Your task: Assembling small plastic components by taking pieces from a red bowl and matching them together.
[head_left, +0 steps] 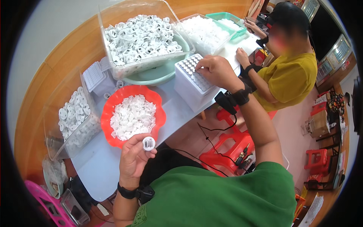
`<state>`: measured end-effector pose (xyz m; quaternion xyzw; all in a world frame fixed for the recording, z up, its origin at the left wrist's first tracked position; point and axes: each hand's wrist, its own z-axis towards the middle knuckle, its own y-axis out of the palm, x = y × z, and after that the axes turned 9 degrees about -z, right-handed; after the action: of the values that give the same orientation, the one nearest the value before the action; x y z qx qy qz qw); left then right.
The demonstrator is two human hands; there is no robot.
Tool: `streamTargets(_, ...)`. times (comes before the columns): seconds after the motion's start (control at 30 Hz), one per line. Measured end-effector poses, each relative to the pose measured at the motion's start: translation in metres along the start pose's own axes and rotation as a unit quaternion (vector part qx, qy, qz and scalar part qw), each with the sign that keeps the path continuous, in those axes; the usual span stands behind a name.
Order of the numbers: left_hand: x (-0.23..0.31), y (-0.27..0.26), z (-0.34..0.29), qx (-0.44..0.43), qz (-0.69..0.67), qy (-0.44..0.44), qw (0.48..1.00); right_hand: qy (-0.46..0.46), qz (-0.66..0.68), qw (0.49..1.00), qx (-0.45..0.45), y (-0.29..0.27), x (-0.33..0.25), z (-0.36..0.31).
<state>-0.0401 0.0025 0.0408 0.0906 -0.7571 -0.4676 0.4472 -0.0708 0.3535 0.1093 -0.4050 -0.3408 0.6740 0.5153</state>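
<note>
My left hand [131, 158] is closed around the edge of a small round white plastic part [149, 143] with a dark rectangular recess facing up. It holds this part just in front of a red scalloped bowl [160, 113] filled with small flat white pieces [133, 117]. Farther right, my right hand [219, 70] pinches its thumb and fingertips together above a white box [189, 90], whose top carries rows of small round white pieces. Whatever is between those fingertips is too small or hidden to make out.
Behind the bowl, a large clear bin [151, 64] of round white parts rests on a pale green basin [151, 79]. Another clear bin [72, 140] stands at left. A co-worker in a yellow shirt [293, 75] sits at right. Red stools [227, 147] and cables lie below the table.
</note>
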Motion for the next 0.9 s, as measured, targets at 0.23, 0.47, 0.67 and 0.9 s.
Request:
streamTargets(0.23,0.001,-0.003,0.0,0.005,0.001,0.003,1.0,-0.013,0.021,1.0,-0.009,0.003,0.004,-0.001)
streamTargets(0.47,0.001,-0.003,-0.001,-0.029,-0.016,-0.01,0.999,0.009,0.008,0.998,-0.06,-0.009,0.001,-0.007)
streamTargets(0.67,-0.004,-0.008,-0.001,-0.042,-0.045,0.016,0.998,-0.004,0.034,0.999,0.0,-0.02,-0.026,-0.017)
streamTargets(0.9,-0.008,0.002,0.0,-0.04,-0.023,0.009,0.999,-0.165,0.242,0.956,0.027,0.012,-0.135,-0.058)
